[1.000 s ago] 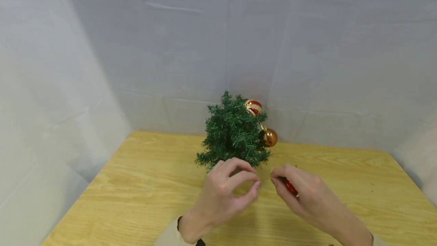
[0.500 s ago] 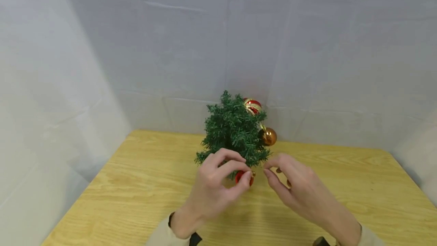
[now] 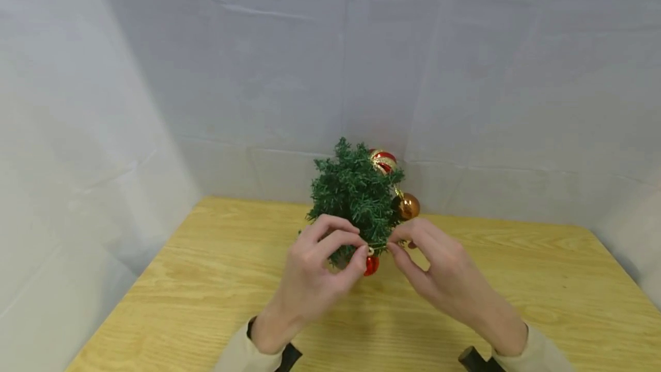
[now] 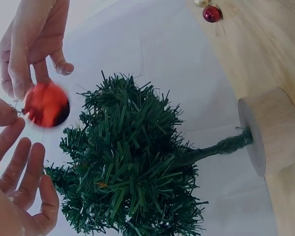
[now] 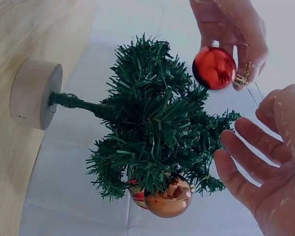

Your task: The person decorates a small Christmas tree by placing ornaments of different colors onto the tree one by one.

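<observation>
A shiny red bauble (image 3: 370,265) hangs between both hands, in front of a small artificial Christmas tree (image 3: 353,188). My left hand (image 3: 320,271) pinches its gold string close to the cap. My right hand (image 3: 446,268) pinches the other end of the string, which is drawn taut, as the right wrist view shows. Still on the tree's right side are a copper bauble (image 3: 408,206) and a red-and-gold striped bauble (image 3: 383,161). In the left wrist view the red bauble (image 4: 46,104) is blurred, level with the upper branches.
The tree's round wooden base (image 4: 273,132) stands on a wood-grain table (image 3: 206,280). A small dark red bauble (image 4: 212,14) and a pale one (image 4: 201,2) lie on the table in the left wrist view. White sheeting (image 3: 289,73) hangs behind and beside the table.
Both hands have moved left and slightly forward, closer to the tree. The red bauble, earlier partly hidden within my right hand, now hangs between the hands by its string.
</observation>
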`<state>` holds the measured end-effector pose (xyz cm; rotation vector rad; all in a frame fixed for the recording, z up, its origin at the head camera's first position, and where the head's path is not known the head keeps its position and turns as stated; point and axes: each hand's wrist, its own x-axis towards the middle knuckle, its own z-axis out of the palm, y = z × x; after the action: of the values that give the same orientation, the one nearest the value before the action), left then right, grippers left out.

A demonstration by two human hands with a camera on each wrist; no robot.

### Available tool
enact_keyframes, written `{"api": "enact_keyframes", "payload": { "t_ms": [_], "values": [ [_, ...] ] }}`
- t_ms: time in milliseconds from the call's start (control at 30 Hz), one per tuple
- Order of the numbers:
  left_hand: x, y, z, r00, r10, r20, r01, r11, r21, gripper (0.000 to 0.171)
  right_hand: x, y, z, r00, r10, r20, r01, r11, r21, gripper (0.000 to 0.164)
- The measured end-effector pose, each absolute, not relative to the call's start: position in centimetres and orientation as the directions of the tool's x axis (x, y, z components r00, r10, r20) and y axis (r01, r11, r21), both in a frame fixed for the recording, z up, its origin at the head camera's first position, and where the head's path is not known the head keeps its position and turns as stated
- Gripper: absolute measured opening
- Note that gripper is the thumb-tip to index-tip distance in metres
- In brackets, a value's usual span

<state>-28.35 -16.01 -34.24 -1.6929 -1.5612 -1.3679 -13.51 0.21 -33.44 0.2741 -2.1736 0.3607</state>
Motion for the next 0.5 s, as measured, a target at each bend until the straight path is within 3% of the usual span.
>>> {"api": "enact_keyframes", "payload": {
  "t_ms": [500],
  "values": [
    [-28.7, -15.5, -33.9, -0.247, 0.507, 0.826, 0.922, -0.139, 0.361, 0.005, -14.9, 0.9, -32.9, -0.583, -0.013, 0.812, -0.302, 0.932, -0.202, 0.02]
  ]
}}
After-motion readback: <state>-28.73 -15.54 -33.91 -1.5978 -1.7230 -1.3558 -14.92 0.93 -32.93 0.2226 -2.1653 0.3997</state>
